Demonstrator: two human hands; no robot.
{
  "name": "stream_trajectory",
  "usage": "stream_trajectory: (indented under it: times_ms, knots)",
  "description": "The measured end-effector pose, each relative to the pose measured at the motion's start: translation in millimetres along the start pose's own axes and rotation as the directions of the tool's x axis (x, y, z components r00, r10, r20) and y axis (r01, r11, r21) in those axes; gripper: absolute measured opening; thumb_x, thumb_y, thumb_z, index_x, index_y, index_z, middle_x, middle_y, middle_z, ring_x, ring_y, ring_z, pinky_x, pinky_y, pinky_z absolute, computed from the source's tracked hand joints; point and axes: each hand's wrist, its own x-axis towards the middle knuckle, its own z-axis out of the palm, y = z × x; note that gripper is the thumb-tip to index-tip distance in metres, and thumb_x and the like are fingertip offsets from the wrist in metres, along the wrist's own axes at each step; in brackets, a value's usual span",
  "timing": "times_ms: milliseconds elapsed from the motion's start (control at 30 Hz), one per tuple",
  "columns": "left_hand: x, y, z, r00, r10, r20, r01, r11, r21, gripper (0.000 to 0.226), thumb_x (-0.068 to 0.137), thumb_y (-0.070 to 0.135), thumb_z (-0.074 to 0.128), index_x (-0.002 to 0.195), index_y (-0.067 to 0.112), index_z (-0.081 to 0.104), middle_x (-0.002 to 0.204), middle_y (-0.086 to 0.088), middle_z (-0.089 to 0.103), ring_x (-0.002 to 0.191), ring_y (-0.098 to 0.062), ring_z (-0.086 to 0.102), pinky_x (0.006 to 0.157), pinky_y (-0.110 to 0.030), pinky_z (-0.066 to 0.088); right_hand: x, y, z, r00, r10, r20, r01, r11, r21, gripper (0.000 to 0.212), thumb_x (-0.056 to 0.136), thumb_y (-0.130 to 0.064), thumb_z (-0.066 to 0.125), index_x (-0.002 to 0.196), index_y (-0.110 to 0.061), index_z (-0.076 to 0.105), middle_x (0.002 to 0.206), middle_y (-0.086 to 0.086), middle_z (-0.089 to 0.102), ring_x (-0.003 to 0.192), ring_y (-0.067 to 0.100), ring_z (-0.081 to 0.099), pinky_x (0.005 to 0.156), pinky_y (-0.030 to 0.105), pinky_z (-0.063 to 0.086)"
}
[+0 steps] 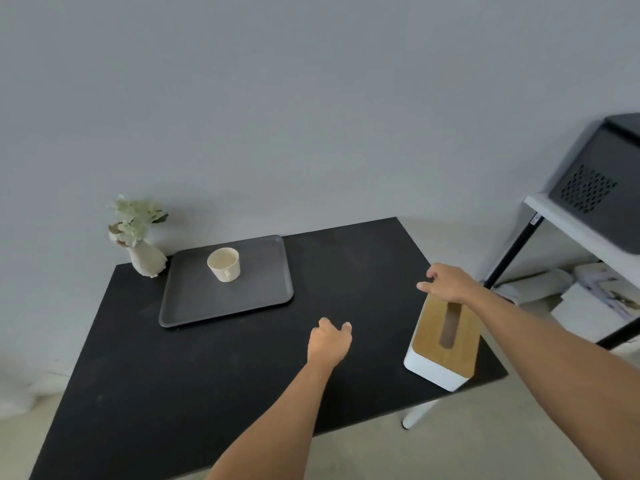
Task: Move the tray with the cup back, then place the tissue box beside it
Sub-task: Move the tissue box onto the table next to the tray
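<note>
1. Bare black tabletop point(349, 258) lies open between the dark grey rectangular tray point(194, 306) and the white tissue box with wooden lid point(446, 351).
2. A white vase of pale flowers point(145, 258) crowds the tray's far left corner, close against the grey wall point(311, 98).
3. A cream cup point(224, 264) occupies the tray's middle.

A black counter point(194, 393) stands against a grey wall point(311, 98), one white leg point(417, 415) showing under its right edge. At its far left corner stands a white vase point(147, 259) of pale green flowers point(135, 214). To the right is a white shelf point(585, 233) on black bars, carrying a dark perforated bin point(602, 188); papers point(595, 296) lie below it.
</note>
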Motion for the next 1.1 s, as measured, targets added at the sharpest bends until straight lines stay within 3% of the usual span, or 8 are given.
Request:
stream_trajectory:
  times_ms: [200, 300, 467, 733, 867, 967, 1100]
  knots:
    - [-27.1, 25.5, 72.5, 0.994, -0.111, 0.011, 0.112, 0.993, -0.042, 0.066, 0.098, 0.048, 0.049, 0.15, 0.011, 0.031, 0.132, -0.008, 0.054, 0.09, -0.015, 0.056, 0.077, -0.031, 0.052, 18.6, 63.8, -3.4, 0.999, -0.015, 0.041, 0.013, 0.998, 0.056, 0.047, 0.096, -0.04, 0.053, 0.134, -0.012, 0.05, 0.134, 0.01, 0.058, 0.121, 0.028, 0.056, 0.097, 0.038, 0.045]
    - [-32.4, 40.9, 101.1, 0.988, -0.155, 0.001, 0.154, 0.982, -0.106, 0.07, 0.099, 0.046, 0.051, 0.153, 0.011, 0.024, 0.143, -0.01, 0.049, 0.095, -0.017, 0.049, 0.077, -0.032, 0.05, 30.2, 86.7, -4.0, 0.997, -0.038, 0.069, 0.034, 0.998, 0.059, 0.057, 0.096, -0.043, 0.054, 0.142, -0.012, 0.043, 0.146, 0.011, 0.049, 0.132, 0.031, 0.049, 0.104, 0.042, 0.043]
    - [-37.9, 54.5, 137.6, 0.974, -0.228, 0.003, 0.224, 0.952, -0.207, 0.077, 0.097, 0.048, 0.054, 0.156, 0.013, 0.018, 0.148, -0.01, 0.043, 0.099, -0.019, 0.046, 0.076, -0.034, 0.053, 44.9, 104.0, 1.8, 0.988, -0.089, 0.128, 0.082, 0.995, 0.055, 0.059, 0.096, -0.043, 0.054, 0.145, -0.012, 0.039, 0.149, 0.011, 0.046, 0.134, 0.032, 0.048, 0.105, 0.045, 0.043]
    - [-43.4, 57.6, 168.7, 0.953, -0.277, 0.12, 0.3, 0.917, -0.263, 0.079, 0.089, 0.041, 0.068, 0.151, 0.012, 0.027, 0.139, -0.007, 0.044, 0.103, -0.019, 0.045, 0.085, -0.036, 0.056, 57.9, 113.9, 13.8, 0.981, -0.103, 0.162, 0.084, 0.989, 0.118, 0.056, 0.1, -0.041, 0.048, 0.147, -0.013, 0.035, 0.149, 0.012, 0.045, 0.135, 0.033, 0.047, 0.105, 0.046, 0.042]
    - [-39.2, 60.6, 176.7, 0.958, -0.262, 0.117, 0.285, 0.909, -0.304, 0.06, 0.088, 0.035, 0.066, 0.138, 0.012, 0.041, 0.119, -0.003, 0.048, 0.09, -0.015, 0.054, 0.085, -0.035, 0.06, 61.1, 114.8, 14.5, 0.986, -0.099, 0.134, 0.084, 0.99, 0.115, 0.045, 0.103, -0.029, 0.045, 0.145, -0.013, 0.038, 0.147, 0.011, 0.047, 0.134, 0.032, 0.047, 0.107, 0.045, 0.041]
    - [-40.0, 61.0, 177.3, 0.962, -0.259, 0.088, 0.273, 0.897, -0.348, 0.053, 0.091, 0.032, 0.063, 0.137, 0.014, 0.043, 0.106, 0.0, 0.051, 0.074, -0.008, 0.05, 0.071, -0.028, 0.056, 60.6, 111.9, 14.4, 0.988, -0.096, 0.125, 0.083, 0.991, 0.105, 0.039, 0.102, -0.019, 0.047, 0.139, -0.011, 0.044, 0.14, 0.012, 0.053, 0.128, 0.031, 0.052, 0.103, 0.042, 0.044]
    - [-38.4, 56.1, 169.2, 0.961, -0.278, -0.007, 0.25, 0.871, -0.422, 0.05, 0.095, 0.025, 0.057, 0.141, 0.014, 0.04, 0.094, 0.006, 0.049, 0.083, -0.013, 0.053, 0.069, -0.027, 0.049, 57.9, 107.6, 16.8, 0.985, -0.096, 0.144, 0.078, 0.989, 0.126, 0.035, 0.1, -0.018, 0.049, 0.134, -0.009, 0.048, 0.134, 0.012, 0.056, 0.122, 0.03, 0.055, 0.1, 0.04, 0.045]
